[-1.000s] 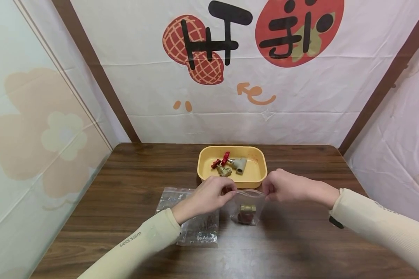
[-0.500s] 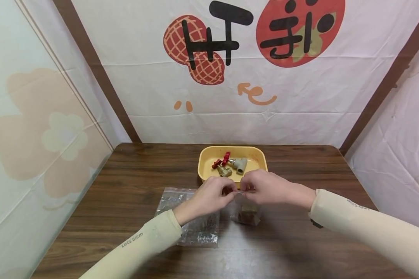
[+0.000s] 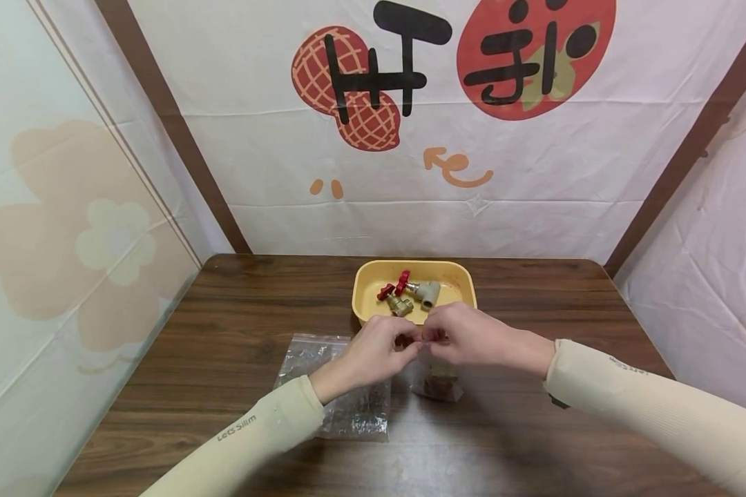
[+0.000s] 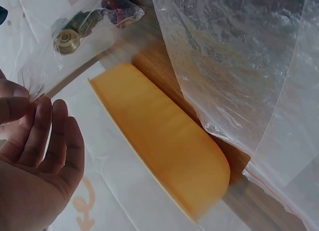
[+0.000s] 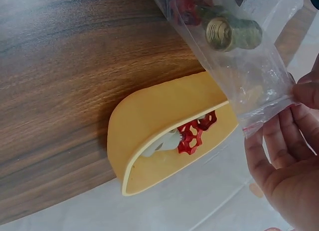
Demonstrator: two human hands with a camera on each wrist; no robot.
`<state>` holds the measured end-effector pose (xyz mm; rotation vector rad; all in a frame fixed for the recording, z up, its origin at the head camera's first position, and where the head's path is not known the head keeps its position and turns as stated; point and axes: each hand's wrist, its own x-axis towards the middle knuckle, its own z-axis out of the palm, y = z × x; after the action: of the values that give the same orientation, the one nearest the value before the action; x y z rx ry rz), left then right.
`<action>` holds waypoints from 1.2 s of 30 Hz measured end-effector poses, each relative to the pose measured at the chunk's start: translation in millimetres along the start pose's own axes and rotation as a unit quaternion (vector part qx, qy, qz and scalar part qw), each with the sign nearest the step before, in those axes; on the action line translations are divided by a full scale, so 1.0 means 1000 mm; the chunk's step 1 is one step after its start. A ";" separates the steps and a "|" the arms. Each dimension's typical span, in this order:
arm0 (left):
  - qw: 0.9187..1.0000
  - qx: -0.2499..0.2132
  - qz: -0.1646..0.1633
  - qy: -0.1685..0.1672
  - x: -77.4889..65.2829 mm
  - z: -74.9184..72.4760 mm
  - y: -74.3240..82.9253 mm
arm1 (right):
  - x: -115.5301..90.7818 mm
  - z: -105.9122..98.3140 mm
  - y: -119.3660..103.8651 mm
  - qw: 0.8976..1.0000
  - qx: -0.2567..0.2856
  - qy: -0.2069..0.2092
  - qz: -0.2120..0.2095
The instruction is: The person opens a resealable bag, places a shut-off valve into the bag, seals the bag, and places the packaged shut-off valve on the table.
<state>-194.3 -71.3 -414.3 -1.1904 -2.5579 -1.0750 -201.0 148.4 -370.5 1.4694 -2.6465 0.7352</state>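
A clear zip bag [image 5: 254, 81] hangs from both hands by its top strip. Inside it is a brass valve [image 5: 232, 32] with a red handwheel [image 5: 187, 8]. My left hand [image 3: 379, 347] pinches the bag's top corner between thumb and fingers. Right beside it, my right hand [image 3: 469, 335] pinches the same top edge, fingertips close to the left ones. In the head view the right hand partly covers the bag, whose lower end [image 3: 438, 392] shows beneath it.
Behind the hands stands a yellow tray [image 3: 362, 281] with a brass valve [image 3: 400, 305] and a grey valve [image 3: 427, 293], both with red handwheels. Flat clear zip bags [image 3: 360, 414] lie left of the hands on the wooden table [image 3: 236, 331]. A printed cloth [image 3: 286, 228] hangs behind.
My right hand has slid left along the bag's top edge, from the far corner to beside my left hand. The left hand has stayed in place.
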 end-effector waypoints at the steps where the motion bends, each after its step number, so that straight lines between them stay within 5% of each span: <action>1: 1.000 0.000 0.002 0.001 0.000 0.000 0.000 | 0.000 0.000 0.000 1.000 0.001 -0.001 0.000; 12: 1.000 -0.008 -0.014 0.008 0.000 0.001 0.001 | -0.005 -0.002 0.006 0.997 0.035 -0.038 0.051; 25: 1.000 -0.006 -0.021 -0.019 0.003 -0.001 0.005 | -0.005 -0.003 0.006 0.999 0.023 -0.023 0.027; 36: 0.999 -0.006 -0.045 -0.021 0.001 -0.002 0.005 | -0.011 -0.004 0.008 0.997 0.030 -0.032 0.056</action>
<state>-192.2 -69.5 -410.0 -1.1214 -2.6655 -1.0952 -202.2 161.8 -372.8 1.3901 -2.7972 0.7952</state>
